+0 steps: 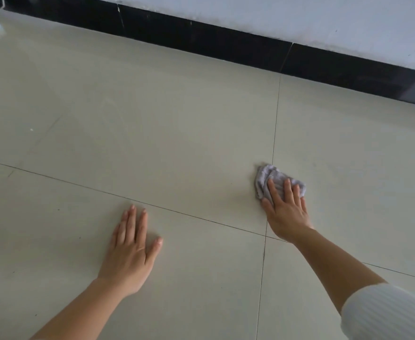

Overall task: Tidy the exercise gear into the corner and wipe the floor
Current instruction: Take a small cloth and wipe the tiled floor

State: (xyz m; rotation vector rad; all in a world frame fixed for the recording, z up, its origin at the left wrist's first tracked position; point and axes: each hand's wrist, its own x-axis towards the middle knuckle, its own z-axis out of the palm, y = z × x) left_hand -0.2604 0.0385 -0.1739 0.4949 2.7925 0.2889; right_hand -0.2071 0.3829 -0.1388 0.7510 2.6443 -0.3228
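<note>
Our right hand presses flat fingers on the grey cloth (crumpled) at a tile seam; our left hand rests spread on the floor; bare tiles reach the far black skirting.

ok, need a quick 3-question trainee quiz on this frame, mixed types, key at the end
1. True or false: the left hand holds the grey cloth.
2. How do the fingers of the right hand lie on the cloth? A) curled in a fist B) fairly straight, laid on top C) lifted clear of it
3. Fill the gap: the skirting at the foot of the wall is ___ in colour.

Key: 1 false, the left hand lies flat on the bare floor; 2 B; 3 black.
</note>
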